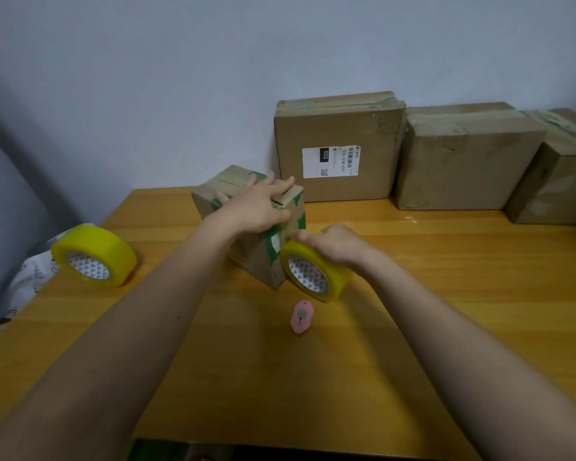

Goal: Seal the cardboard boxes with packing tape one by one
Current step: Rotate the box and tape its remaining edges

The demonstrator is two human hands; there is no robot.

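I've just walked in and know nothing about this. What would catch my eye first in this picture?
Two bare arms reach to the middle of a wooden table: the left hand presses flat on a small cardboard box with green markings, while the right hand grips a yellow tape roll against the box's side. A second yellow tape roll sits at the table's left edge, a pink cutter lies in front, and three bigger boxes line the wall.
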